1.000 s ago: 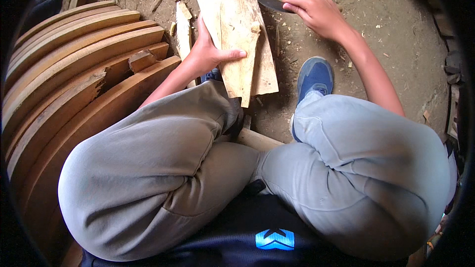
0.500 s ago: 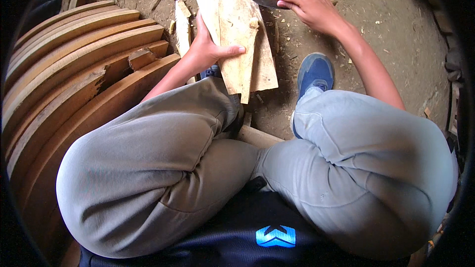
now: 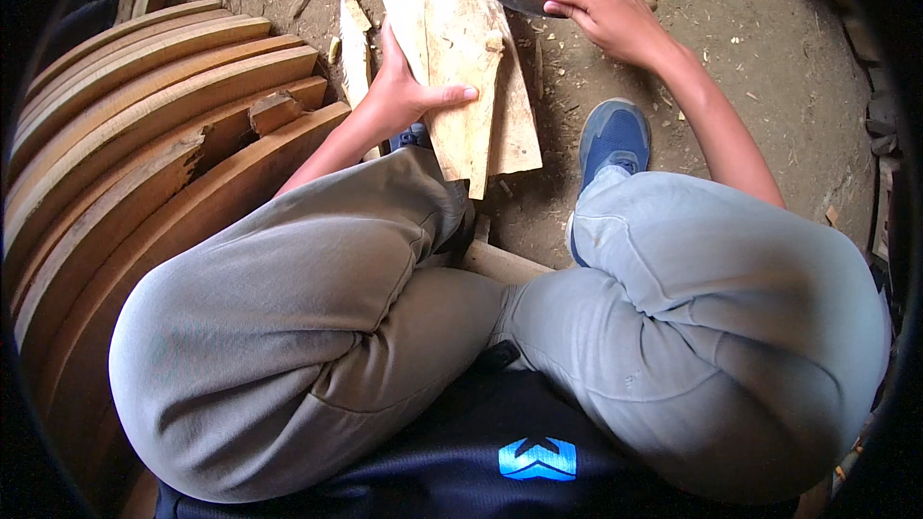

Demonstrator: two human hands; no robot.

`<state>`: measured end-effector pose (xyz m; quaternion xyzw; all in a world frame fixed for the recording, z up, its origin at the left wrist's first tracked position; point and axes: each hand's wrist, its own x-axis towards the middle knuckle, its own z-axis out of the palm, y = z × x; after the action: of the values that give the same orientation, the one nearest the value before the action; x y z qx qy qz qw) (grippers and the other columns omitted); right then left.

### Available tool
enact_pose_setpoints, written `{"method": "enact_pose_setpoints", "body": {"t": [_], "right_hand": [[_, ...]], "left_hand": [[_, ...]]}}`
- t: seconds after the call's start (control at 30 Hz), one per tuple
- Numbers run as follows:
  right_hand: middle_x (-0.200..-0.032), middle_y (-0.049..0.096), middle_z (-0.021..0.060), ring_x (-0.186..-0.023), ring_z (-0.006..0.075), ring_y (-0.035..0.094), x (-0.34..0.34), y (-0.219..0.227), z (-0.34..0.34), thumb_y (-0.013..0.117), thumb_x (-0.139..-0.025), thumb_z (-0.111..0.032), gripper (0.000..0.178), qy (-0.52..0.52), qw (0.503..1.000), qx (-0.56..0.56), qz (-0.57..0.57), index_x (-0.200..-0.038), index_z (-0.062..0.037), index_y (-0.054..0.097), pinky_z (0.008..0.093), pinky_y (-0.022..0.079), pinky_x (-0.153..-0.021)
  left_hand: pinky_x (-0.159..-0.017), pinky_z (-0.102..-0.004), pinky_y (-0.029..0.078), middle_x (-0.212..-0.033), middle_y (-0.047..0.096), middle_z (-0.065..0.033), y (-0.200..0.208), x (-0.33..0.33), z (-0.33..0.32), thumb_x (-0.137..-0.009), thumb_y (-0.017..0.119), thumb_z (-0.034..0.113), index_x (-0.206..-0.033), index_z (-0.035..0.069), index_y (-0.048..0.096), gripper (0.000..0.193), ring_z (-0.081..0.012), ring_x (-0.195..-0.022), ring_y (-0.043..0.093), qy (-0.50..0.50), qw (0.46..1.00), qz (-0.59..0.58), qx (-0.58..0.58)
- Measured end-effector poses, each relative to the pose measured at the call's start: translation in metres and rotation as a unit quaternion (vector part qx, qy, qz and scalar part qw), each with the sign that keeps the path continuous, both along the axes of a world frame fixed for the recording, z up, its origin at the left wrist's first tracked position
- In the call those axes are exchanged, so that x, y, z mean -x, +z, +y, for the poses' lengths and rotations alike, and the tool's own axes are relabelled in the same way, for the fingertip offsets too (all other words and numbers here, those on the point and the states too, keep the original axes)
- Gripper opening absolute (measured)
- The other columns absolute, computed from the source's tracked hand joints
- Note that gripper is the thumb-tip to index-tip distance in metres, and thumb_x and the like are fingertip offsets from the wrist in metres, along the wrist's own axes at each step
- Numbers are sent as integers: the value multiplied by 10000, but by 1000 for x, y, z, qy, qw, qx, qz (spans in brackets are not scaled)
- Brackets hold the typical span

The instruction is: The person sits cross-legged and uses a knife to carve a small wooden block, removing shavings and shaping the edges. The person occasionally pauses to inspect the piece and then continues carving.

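Observation:
Between my feet, a pale, rough-cut piece of wood (image 3: pixel 452 34) is held tilted above the ground. My left hand (image 3: pixel 399 96) grips its left edge, thumb across the near face and fingers hidden behind. Beneath it lies a broader wooden block (image 3: pixel 519 139), its right side showing. My right hand (image 3: pixel 611 19) is closed round the handle of a dark-bladed knife (image 3: pixel 519 0), and most of that handle is hidden in the fist. The blade points left, its tip at the upper right edge of the pale wood; whether it touches cannot be told.
Long stacked boards (image 3: pixel 163 86) fill the left side, with a small wood chunk (image 3: pixel 276 113) on them. A split stick (image 3: pixel 356 48) lies left of the block. Shavings dot the dirt floor (image 3: pixel 760 67). My blue shoe (image 3: pixel 615 135) stands right of the block.
The knife and my right hand have shifted very slightly to the right. My left hand and the pale wood stay almost where they were.

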<state>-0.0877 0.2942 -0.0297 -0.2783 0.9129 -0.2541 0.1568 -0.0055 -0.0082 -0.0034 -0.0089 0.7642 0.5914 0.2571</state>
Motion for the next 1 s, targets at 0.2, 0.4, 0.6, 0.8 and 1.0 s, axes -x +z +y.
{"method": "enact_pose_setpoints", "body": {"t": [0.2, 0.4, 0.6, 0.8, 1.0], "right_hand": [[-1010, 726, 97, -898, 351, 691, 8, 21, 4, 547, -993, -333, 204, 26, 999, -4, 39, -1070, -206, 688, 479, 536, -739], [-1023, 751, 51, -886, 316, 706, 26, 4, 4, 600, -928, -203, 258, 72, 994, 28, 73, -1160, -194, 713, 431, 556, -770], [-1063, 744, 79, -911, 293, 708, 13, 11, -3, 578, -982, -248, 239, 48, 998, 33, -12, -1162, -149, 701, 405, 545, -795], [-844, 656, 97, -739, 219, 578, 15, -16, -17, 557, -1016, -346, 299, 29, 972, 192, -132, -1083, -77, 670, 363, 471, -716], [-778, 527, -42, -771, 74, 509, 0, -11, -25, 525, -1056, -386, 391, 32, 895, 269, -354, -1036, -18, 656, 295, 465, -698]], "left_hand": [[-1134, -424, 392, -1399, 394, -229, -9, 2, -1, -681, 950, 259, -1458, -3, 67, 1205, -306, -1340, 428, -27, 999, 26, 35], [-1130, -433, 401, -1394, 408, -224, -9, 1, -2, -686, 948, 259, -1453, 4, 73, 1192, -310, -1333, 438, -17, 999, 36, 15], [-1131, -430, 404, -1398, 406, -225, -6, 1, -1, -694, 945, 246, -1446, -7, 87, 1168, -306, -1332, 439, -6, 1000, 9, 8], [-1127, -424, 409, -1387, 415, -217, -5, 0, 1, -689, 947, 243, -1447, -16, 122, 1149, -292, -1319, 448, -2, 1000, 28, 5], [-1114, -421, 409, -1393, 404, -206, -7, 0, 2, -672, 953, 246, -1451, -13, 129, 1163, -289, -1307, 455, -3, 999, 44, 2]]}}
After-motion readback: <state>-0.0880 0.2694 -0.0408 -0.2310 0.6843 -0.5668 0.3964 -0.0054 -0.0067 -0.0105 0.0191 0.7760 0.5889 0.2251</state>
